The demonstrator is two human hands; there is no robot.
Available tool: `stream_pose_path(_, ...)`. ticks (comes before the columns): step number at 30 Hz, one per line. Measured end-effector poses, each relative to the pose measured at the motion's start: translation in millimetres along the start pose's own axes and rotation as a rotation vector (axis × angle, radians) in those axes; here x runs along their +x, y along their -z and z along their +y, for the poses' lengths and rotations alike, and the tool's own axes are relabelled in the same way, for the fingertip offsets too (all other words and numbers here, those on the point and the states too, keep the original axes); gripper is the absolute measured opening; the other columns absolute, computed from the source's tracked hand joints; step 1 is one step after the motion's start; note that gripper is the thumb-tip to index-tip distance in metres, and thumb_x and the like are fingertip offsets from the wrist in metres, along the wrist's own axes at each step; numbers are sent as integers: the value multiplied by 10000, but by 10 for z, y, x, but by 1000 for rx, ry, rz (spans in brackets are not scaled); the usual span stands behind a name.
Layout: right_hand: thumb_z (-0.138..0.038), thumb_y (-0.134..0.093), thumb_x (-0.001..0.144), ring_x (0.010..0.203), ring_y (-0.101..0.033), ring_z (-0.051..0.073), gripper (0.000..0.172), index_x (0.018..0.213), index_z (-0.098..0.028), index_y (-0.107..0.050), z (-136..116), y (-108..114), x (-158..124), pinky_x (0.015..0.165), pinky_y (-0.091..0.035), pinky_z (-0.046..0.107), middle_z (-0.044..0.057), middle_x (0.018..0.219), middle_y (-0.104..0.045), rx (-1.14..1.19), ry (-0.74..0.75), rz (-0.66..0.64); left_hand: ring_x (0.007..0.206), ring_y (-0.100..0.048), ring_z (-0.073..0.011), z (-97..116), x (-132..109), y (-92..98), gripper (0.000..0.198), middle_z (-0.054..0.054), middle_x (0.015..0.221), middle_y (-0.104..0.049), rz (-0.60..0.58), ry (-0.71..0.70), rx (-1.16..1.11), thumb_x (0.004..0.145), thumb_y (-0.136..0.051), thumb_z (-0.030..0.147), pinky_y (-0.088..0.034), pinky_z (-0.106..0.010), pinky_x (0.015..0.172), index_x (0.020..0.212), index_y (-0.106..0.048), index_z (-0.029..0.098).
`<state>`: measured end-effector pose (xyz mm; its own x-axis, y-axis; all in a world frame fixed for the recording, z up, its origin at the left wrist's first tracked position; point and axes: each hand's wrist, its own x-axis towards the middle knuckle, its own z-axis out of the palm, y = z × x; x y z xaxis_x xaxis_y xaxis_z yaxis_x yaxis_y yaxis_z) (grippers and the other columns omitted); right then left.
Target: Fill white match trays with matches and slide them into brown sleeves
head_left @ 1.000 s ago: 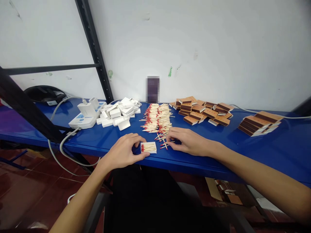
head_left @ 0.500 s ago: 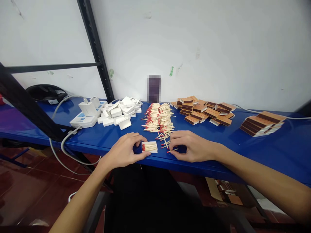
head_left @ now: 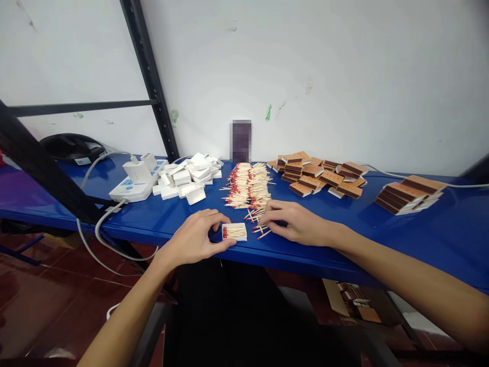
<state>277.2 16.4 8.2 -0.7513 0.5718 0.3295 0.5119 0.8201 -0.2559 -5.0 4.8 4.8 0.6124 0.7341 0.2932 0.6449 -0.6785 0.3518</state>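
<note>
My left hand grips a small white matchbox tray by its left end, near the front edge of the blue table. The tray holds red-tipped matches. My right hand rests just right of the tray, fingers curled over several loose matches scattered on the table. Behind these lies a larger pile of matches.
A heap of empty white trays lies at the back left beside a white power strip with a cable. Brown matchbox sleeves are piled at the back right, and a neat stack sits farther right. A black rack post stands left.
My right hand drew back toward the front edge with a match, then moved up and left again onto the loose matches. My left hand and the tray stayed put.
</note>
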Motion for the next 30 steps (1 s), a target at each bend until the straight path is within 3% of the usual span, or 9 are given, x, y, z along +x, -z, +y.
stream_pose_path(9,-286,-442,1000,832,-564,169,269,1037,-217,-699,3,4,1,740,-457,297,64,921,-578,84,37,-43,741,-536,-173,-5,1,-3,357,2,770,-546,1,-4,8,847,-631,507,-400,-303,701,1039,-656,208)
stream_pose_path(26,-346,-361,1027,779,-533,166,248,982,-200,-555,-50,13,2,711,-406,295,54,929,-608,79,-45,-152,731,-529,-162,1,2,-1,338,11,768,-529,4,-12,12,850,-634,493,-389,-294,699,1028,-656,206)
stream_pose_path(30,-338,-378,1022,777,-539,166,234,985,-193,-558,-55,23,7,705,-401,290,57,918,-615,72,-55,-118,740,-530,-161,6,3,-2,332,12,774,-527,0,-7,15,854,-634,486,-390,-291,706,1033,-653,206)
